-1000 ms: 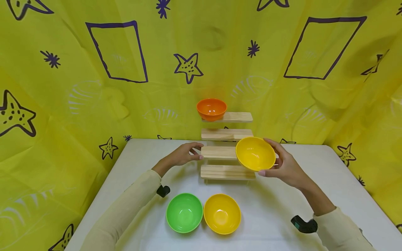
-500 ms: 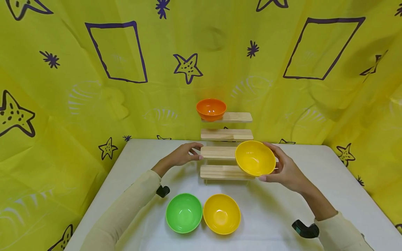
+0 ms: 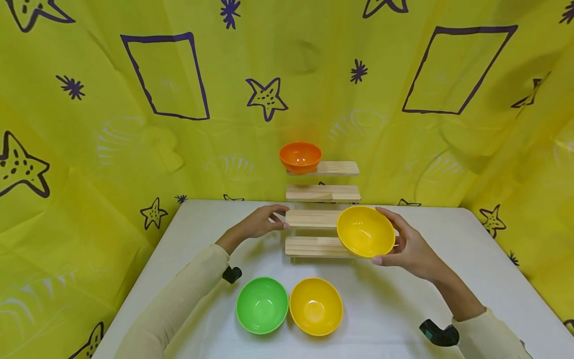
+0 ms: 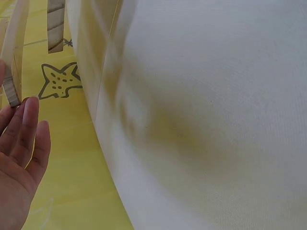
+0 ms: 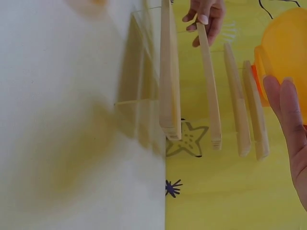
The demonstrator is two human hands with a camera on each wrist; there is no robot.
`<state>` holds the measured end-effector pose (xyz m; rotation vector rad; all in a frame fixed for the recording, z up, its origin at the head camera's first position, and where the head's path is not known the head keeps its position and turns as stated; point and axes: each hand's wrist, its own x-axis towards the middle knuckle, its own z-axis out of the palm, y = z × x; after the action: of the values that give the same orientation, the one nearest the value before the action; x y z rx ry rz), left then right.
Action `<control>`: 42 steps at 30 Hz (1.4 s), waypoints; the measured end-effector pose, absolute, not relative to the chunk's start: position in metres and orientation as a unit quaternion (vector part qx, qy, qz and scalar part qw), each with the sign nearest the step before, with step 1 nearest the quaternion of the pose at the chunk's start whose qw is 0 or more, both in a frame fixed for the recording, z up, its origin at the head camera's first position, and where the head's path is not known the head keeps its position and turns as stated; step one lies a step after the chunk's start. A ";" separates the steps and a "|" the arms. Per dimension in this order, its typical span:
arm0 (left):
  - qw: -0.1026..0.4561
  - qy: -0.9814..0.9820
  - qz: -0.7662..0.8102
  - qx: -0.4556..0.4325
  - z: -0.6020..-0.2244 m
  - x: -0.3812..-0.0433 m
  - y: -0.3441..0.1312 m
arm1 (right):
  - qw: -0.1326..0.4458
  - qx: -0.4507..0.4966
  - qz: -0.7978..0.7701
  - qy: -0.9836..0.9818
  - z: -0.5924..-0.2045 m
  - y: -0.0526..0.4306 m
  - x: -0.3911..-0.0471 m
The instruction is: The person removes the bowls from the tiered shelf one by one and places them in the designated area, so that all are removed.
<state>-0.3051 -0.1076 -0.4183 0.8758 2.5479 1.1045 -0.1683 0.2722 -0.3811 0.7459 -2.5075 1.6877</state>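
A yellow bowl (image 3: 365,232) is held by its right side in my right hand (image 3: 410,249), thumb at the near rim. It hangs tilted toward me over the right ends of the lower steps of a wooden tiered stand (image 3: 311,218). My left hand (image 3: 257,222) pinches the left end of the stand's second step from the bottom; the right wrist view shows those fingers (image 5: 207,19) on the board's end. On the top step's left end sits an orange bowl (image 3: 300,157). A green bowl (image 3: 262,305) and another yellow bowl (image 3: 316,306) stand side by side in front of the stand.
A white cloth covers the table (image 3: 381,309). Behind it and at both sides hangs a yellow curtain (image 3: 224,149) with dark star drawings. The stand is near the table's back edge. Each wrist carries a dark camera mount (image 3: 439,333).
My right hand has lowered the yellow bowl slightly, bringing it a little nearer to me. The left hand stays at the step, and the other bowls have not moved.
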 end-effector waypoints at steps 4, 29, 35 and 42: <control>0.117 0.868 0.378 0.299 -0.419 -0.305 -0.108 | 0.013 0.244 0.542 -0.804 -0.381 0.273 -0.166; 0.116 0.868 0.381 0.296 -0.419 -0.305 -0.108 | -0.024 0.248 0.552 -0.796 -0.390 0.282 -0.155; 0.119 0.868 0.382 0.295 -0.419 -0.305 -0.108 | -0.037 0.258 0.560 -0.786 -0.392 0.283 -0.153; 0.117 0.868 0.380 0.296 -0.419 -0.306 -0.108 | -0.045 0.268 0.564 -0.780 -0.394 0.284 -0.152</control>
<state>-0.3059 -0.1080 -0.4194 0.8674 2.5420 1.1135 -0.1521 0.2841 -0.3942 0.8672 -2.5214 1.8250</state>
